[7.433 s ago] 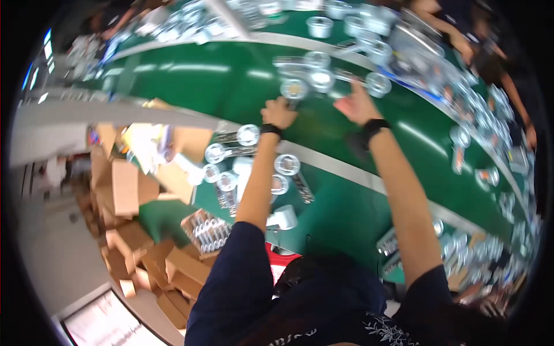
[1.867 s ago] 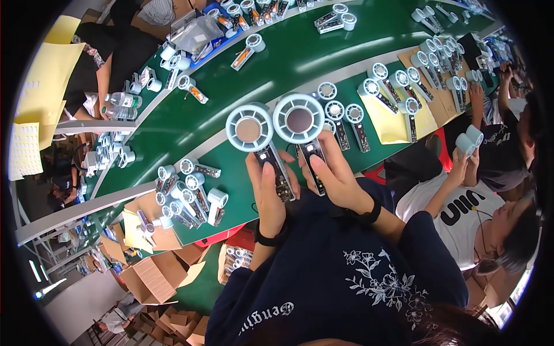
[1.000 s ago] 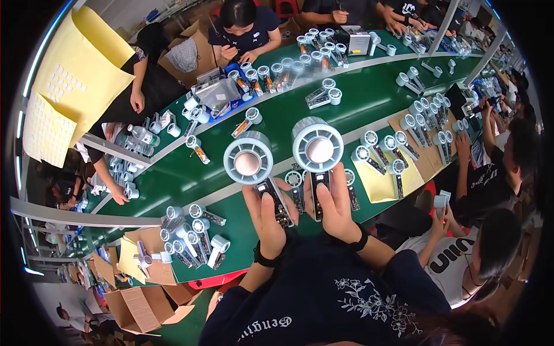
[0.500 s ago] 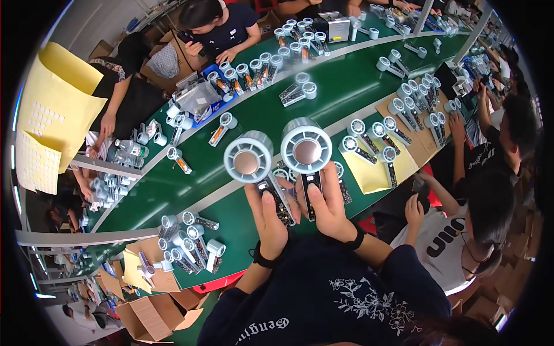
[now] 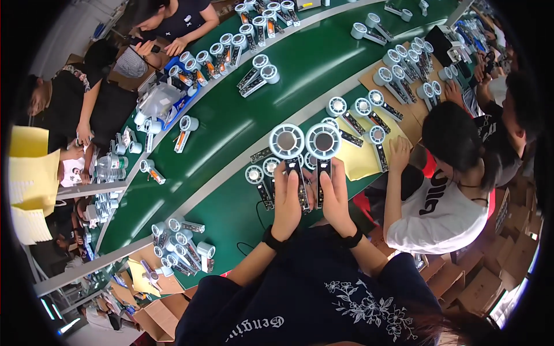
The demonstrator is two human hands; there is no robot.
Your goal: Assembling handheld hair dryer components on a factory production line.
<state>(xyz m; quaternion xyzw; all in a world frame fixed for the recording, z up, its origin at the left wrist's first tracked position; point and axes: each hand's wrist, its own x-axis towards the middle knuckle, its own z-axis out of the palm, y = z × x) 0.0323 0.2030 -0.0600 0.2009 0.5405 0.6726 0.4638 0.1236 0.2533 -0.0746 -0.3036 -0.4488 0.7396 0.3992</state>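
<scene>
My left hand (image 5: 287, 203) is closed around the handle of a pale blue handheld fan (image 5: 287, 140), its thumb lying on the handle. In my right hand (image 5: 335, 202) is a matching handheld fan (image 5: 323, 140), gripped the same way. Both fans stand upright side by side, round heads up and grilles showing, with dark circuit boards exposed in the handles. Behind and beside my hands, more fans (image 5: 254, 175) of the same kind lie on the green bench (image 5: 225, 222), partly hidden by the held ones.
A cluster of fans (image 5: 183, 248) lies to my left. On the right, fans rest on a yellow sheet (image 5: 352, 160), where a co-worker's hand (image 5: 399, 153) touches. A green conveyor belt (image 5: 225, 135) carries several fans beyond the metal rail. An open cardboard box (image 5: 157, 319) stands lower left.
Both fans have moved away from my head, and their heads are now level and nearly touching. The view has shifted. The co-worker on the right has put a hand on the yellow sheet.
</scene>
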